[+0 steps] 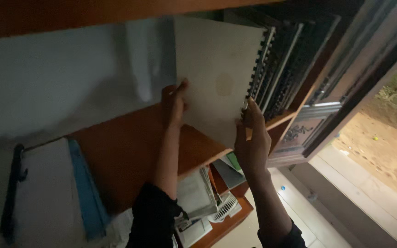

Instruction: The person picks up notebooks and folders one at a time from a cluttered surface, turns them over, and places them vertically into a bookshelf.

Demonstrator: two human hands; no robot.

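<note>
Both hands steady the white spiral book (217, 78) upright on the shelf (129, 147): left hand (173, 103) fingers clamped on its free edge, right hand (252, 138) fingers pinching the spine beside the row of binders (286, 64).

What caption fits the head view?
Both hands, left and right, hold a spiral-bound book on a wooden shelf.

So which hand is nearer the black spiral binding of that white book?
Right hand: its fingers touch the black spiral binding. Left hand holds the white book's opposite edge.
</note>
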